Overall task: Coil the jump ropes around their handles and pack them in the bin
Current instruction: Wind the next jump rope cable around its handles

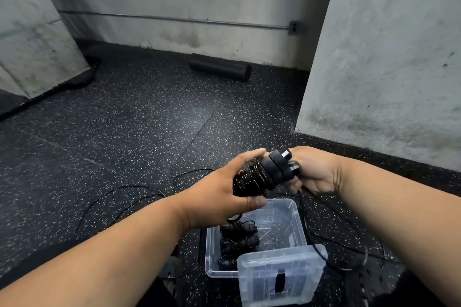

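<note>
My left hand [219, 192] grips a black jump rope bundle [262, 174], its cord coiled round the two handles held together. My right hand [315, 172] holds the handles' upper ends, fingers curled behind them, and a loose strand of cord runs down from it. Directly below stands a clear plastic bin [296, 222] on the floor. Inside it lie coiled black jump ropes [238, 239]. Another uncoiled black rope [119, 197] trails over the floor to the left.
A clear lid [279, 276] leans at the bin's near right corner. A black foam roller [220, 67] lies by the back wall. Concrete walls stand left and right, and the floor is dark speckled rubber. More loose cord [349, 249] lies right of the bin.
</note>
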{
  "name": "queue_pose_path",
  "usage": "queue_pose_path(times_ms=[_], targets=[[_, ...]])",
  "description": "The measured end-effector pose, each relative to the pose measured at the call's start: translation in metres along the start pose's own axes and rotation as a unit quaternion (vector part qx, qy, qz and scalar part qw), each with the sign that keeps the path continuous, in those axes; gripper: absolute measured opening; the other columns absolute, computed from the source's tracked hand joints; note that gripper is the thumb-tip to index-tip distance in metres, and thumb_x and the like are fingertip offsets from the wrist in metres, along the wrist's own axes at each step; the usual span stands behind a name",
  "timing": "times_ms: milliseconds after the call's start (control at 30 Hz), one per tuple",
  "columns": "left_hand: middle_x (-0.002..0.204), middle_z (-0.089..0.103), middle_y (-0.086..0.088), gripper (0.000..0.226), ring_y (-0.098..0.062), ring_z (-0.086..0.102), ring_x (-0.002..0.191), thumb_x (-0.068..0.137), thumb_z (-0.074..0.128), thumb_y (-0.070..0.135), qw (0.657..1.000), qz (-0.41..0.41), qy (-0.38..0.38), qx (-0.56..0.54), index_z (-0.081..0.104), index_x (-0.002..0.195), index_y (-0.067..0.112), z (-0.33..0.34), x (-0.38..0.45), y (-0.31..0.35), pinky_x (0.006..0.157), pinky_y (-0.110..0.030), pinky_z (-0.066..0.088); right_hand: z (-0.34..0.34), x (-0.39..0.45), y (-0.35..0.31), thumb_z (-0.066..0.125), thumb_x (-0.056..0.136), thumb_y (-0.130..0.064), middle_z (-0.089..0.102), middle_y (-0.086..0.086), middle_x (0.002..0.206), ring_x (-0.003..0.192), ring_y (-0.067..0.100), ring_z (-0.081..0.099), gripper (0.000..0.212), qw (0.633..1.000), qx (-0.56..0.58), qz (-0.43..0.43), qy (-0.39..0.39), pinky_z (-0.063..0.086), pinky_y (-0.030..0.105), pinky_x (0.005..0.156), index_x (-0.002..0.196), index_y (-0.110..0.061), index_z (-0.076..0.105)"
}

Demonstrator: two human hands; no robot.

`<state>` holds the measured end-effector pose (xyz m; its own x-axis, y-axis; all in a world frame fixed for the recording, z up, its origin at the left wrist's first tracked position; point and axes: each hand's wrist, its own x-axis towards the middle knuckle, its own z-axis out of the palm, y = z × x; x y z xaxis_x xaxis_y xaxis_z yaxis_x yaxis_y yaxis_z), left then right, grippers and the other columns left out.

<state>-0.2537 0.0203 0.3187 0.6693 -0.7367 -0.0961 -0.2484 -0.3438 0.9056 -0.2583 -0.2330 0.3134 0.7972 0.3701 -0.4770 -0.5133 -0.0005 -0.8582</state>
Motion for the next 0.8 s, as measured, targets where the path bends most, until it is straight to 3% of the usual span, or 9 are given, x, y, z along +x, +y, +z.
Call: queue_pose_path(times_ms=[100,233,300,367,467,533,600,733,800], targets=[[0.112,0.071,-0.003,0.073,-0.007,0.061,0.072,0.092,0.084,0.035,0.999,-0.002,0.019,-0.035,0.044,0.147,0.061,-0.002,0.006,0.001,0.064,-0.027,0.056,0.0,0.0,0.006,0.037,0.105,-0.011,0.04,-0.003,0.059,0.046,0.006,0.031,0.051,0.999,0.006,0.04,-0.015,0.023,0.021,0.048,0.064,-0.022,0.065],[0.104,0.073,0.011,0.069,-0.001,0.067,0.073,0.091,0.083,0.04,0.994,-0.028,0.099,0.021,0.046,0.145,0.06,-0.013,0.013,-0.006,0.065,-0.029,0.061,0.011,0.0,0.001,0.049,0.108,-0.024,0.047,0.0,0.062,0.048,0.01,0.037,0.029,0.983,-0.154,0.004,0.098,0.028,0.025,0.045,0.09,-0.017,0.071],[0.107,0.075,0.015,0.069,-0.003,0.071,0.08,0.09,0.082,0.045,0.988,-0.046,0.125,0.072,0.044,0.145,0.062,-0.021,0.016,-0.011,0.077,-0.035,0.064,0.02,-0.006,-0.005,0.054,0.107,-0.029,0.056,-0.003,0.068,0.052,0.008,0.044,0.021,0.928,-0.351,-0.026,0.127,0.034,0.025,0.049,0.094,-0.023,0.071],[0.105,0.074,0.021,0.07,0.0,0.071,0.084,0.088,0.081,0.048,0.98,-0.058,0.12,0.146,0.042,0.142,0.066,-0.026,0.017,-0.015,0.082,-0.035,0.063,0.029,-0.015,-0.011,0.056,0.105,-0.033,0.062,-0.009,0.077,0.061,0.006,0.053,0.017,0.835,-0.538,-0.039,0.105,0.04,0.026,0.055,0.091,-0.027,0.064],[0.101,0.073,0.028,0.073,0.004,0.068,0.086,0.084,0.08,0.049,0.966,-0.055,0.062,0.243,0.038,0.138,0.073,-0.02,0.014,-0.018,0.085,-0.028,0.058,0.041,-0.027,-0.013,0.057,0.102,-0.038,0.065,-0.007,0.085,0.076,0.015,0.062,0.018,0.718,-0.692,-0.044,0.06,0.045,0.032,0.064,0.085,-0.031,0.056],[0.106,0.073,0.024,0.073,-0.003,0.069,0.093,0.084,0.08,0.054,0.956,-0.05,0.029,0.289,0.035,0.138,0.072,-0.009,0.013,-0.022,0.088,-0.029,0.057,0.043,-0.031,-0.016,0.059,0.1,-0.043,0.065,-0.009,0.083,0.075,0.014,0.061,0.02,0.682,-0.727,-0.053,0.055,0.044,0.031,0.063,0.084,-0.031,0.059],[0.106,0.074,0.022,0.07,-0.005,0.07,0.092,0.083,0.08,0.057,0.955,-0.051,0.022,0.29,0.036,0.136,0.071,-0.001,0.013,-0.027,0.086,-0.028,0.058,0.039,-0.032,-0.019,0.063,0.098,-0.046,0.067,-0.009,0.076,0.068,0.009,0.06,0.025,0.719,-0.692,-0.044,0.051,0.047,0.029,0.062,0.083,-0.026,0.064],[0.099,0.073,0.026,0.059,0.005,0.069,0.082,0.081,0.082,0.053,0.988,-0.06,0.05,0.135,0.049,0.127,0.07,-0.006,0.017,-0.023,0.079,-0.024,0.06,0.03,-0.032,-0.02,0.069,0.096,-0.043,0.063,-0.009,0.064,0.057,0.006,0.049,0.032,0.882,-0.463,-0.05,0.067,0.04,0.025,0.057,0.081,-0.014,0.071],[0.102,0.073,0.028,0.057,0.005,0.07,0.09,0.081,0.084,0.049,0.992,-0.061,0.065,0.091,0.052,0.124,0.069,-0.016,0.019,-0.02,0.083,-0.023,0.059,0.024,-0.034,-0.024,0.071,0.094,-0.045,0.057,-0.008,0.063,0.059,0.007,0.045,0.032,0.895,-0.43,-0.074,0.089,0.037,0.028,0.059,0.082,-0.016,0.07]])
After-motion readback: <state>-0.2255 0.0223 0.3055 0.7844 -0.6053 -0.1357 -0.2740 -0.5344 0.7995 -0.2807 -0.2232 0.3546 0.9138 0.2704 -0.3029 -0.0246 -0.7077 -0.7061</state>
